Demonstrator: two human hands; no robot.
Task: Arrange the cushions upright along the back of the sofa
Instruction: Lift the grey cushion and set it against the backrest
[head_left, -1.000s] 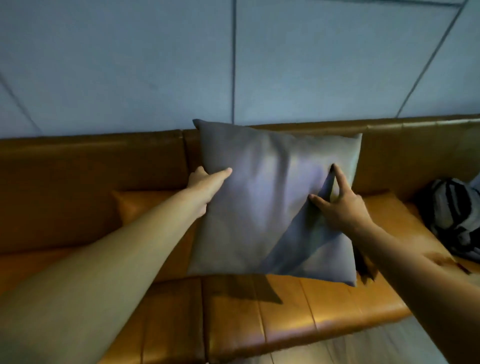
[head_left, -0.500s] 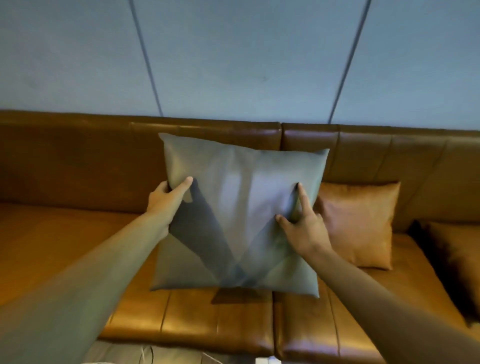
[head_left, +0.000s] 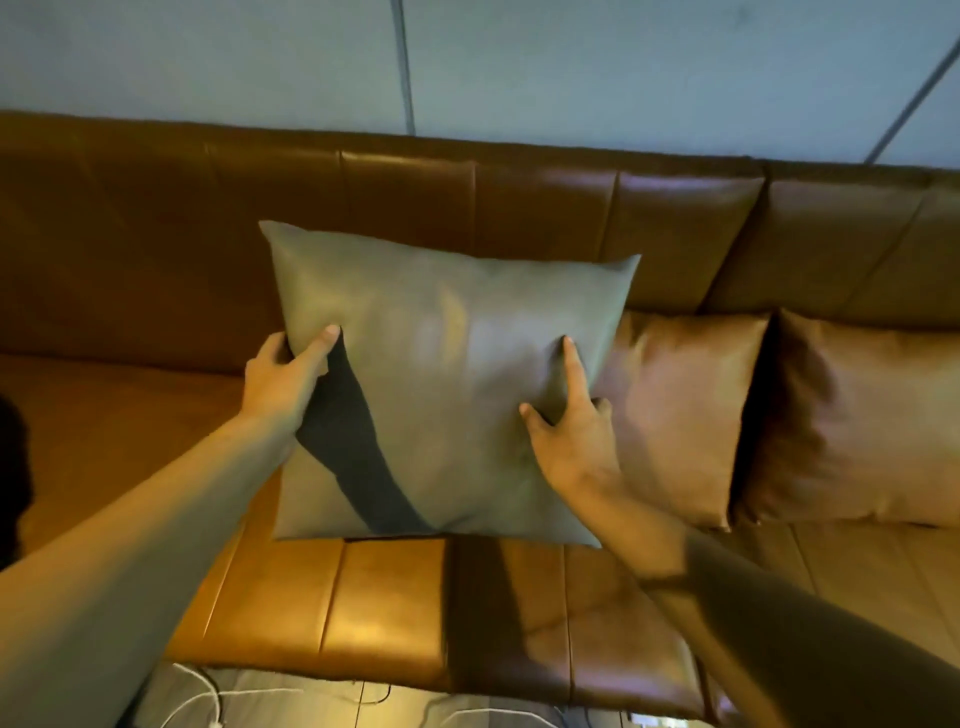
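Gripping the grey cushion (head_left: 457, 374) at its two side edges: left hand (head_left: 283, 376) pinches the left edge, thumb on the front face; right hand (head_left: 569, 431) presses the right side with forefinger stretched up the face, other fingers curled behind the edge. Both hands are clasped on it, neither let go.

Change over the last second: the cushion has travelled left along the sofa (head_left: 156, 249), and two brown cushions, the nearer (head_left: 680, 415) and the farther right (head_left: 862, 426), now show upright against the backrest on its right. Grey cushion's lower edge sits at, or just above, the seat; contact unclear. Its top leans toward the backrest, right edge just beside the first brown cushion.

Judgement: this is the third in the row, nearly placed; it wants seating and release.

Containers: none in view.
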